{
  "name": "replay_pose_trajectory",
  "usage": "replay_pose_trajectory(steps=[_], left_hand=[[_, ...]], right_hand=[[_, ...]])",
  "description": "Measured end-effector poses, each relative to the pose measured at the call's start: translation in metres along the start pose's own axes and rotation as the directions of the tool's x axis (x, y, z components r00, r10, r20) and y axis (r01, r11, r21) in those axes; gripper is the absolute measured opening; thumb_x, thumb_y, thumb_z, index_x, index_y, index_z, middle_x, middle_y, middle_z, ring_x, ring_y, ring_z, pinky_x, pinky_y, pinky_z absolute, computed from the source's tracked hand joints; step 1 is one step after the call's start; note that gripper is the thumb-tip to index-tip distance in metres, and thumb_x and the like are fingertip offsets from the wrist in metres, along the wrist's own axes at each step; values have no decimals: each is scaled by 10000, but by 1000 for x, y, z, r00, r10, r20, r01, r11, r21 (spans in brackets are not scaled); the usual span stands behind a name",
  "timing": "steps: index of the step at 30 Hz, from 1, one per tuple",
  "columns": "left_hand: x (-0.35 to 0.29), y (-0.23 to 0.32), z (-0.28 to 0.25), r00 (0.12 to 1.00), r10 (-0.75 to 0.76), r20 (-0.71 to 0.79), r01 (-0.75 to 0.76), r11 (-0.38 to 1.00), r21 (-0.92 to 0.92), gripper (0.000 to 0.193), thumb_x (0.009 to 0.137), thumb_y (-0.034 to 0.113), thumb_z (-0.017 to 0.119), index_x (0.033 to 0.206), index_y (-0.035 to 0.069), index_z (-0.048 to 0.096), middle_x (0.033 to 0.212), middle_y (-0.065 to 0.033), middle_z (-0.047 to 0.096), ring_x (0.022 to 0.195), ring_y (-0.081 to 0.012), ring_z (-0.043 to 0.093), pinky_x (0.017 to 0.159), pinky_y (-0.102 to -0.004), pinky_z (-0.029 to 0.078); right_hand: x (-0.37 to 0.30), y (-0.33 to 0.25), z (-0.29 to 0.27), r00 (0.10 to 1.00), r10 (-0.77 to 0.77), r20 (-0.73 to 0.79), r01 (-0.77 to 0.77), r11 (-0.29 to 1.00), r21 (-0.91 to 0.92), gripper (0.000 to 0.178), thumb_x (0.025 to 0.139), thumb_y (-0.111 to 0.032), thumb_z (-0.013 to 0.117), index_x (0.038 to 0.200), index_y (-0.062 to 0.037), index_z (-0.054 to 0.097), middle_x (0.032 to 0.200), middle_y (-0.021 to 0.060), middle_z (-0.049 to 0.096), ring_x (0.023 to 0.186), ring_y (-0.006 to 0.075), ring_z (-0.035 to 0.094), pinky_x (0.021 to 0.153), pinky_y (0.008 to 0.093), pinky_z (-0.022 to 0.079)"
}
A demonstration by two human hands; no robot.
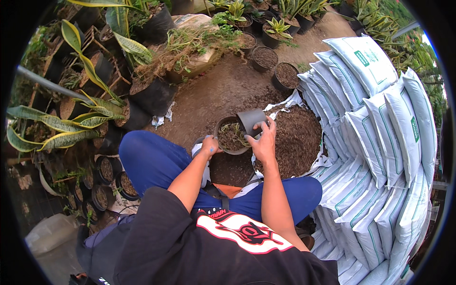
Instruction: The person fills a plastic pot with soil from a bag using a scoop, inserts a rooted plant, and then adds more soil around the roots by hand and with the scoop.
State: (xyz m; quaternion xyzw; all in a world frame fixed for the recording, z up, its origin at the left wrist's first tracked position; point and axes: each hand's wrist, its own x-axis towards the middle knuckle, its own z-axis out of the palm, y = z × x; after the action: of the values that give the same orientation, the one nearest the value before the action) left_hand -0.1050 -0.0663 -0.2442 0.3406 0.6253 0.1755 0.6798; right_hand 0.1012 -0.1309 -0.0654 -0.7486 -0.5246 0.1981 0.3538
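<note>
I sit cross-legged over the work, and the two pots I am handling meet in front of me, between my knees; my left hand (209,145) pinches the left side of the lower pot (236,152), apparently to keep it from rocking; its mouth faces up, and soil with a tangle of thin greenish stems (232,130) shows inside. My right hand (264,142) curves round the tipped pot (251,119), thumb apart from the bent fingers; this grey pot leans at the lower pot's upper right edge, tilted perhaps so that its mouth opens toward the other; I cannot tell whether anything is left inside it. The dark soil heap (294,142) lies just to the right, on a torn white sheet (289,100) that probably keeps it off the ground; beyond it, white sacks (365,137) lean in overlapping rows, likely stacked so for compactness; snake plants (61,126) crowd the left side, and a soil-filled black pot (278,84) stands past the heap.
</note>
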Motion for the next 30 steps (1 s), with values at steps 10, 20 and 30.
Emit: replay_pose_trajectory(steps=[10,20,30], left_hand=[[3,2,12,982,55,-182,-86,982,-167,311,1042,57,407,1299,-63,536,1136,-203,682,824,-282,745,699,-309,650],[-6,17,30,807,381,-451,-195,893,407,290,998,65,538,1283,11,536,1270,-188,528,1062,-335,600,919,-424,513],[-53,56,111,636,707,309,-764,524,376,272,886,-32,574,1157,-24,601,1081,-155,601,903,-275,638,817,-388,523]], right_hand=[[1,17,-7,967,211,-141,-173,955,241,416,718,-126,893,979,-45,579,1388,194,444,1193,358,576,845,417,557],[-9,45,-23,924,228,-308,-199,972,124,449,721,-155,885,1021,-62,564,1354,243,459,1309,450,465,1044,509,424],[-58,121,-85,554,510,-657,-593,796,118,574,733,-256,900,1140,-39,558,1237,216,508,1248,387,461,1094,451,384]])
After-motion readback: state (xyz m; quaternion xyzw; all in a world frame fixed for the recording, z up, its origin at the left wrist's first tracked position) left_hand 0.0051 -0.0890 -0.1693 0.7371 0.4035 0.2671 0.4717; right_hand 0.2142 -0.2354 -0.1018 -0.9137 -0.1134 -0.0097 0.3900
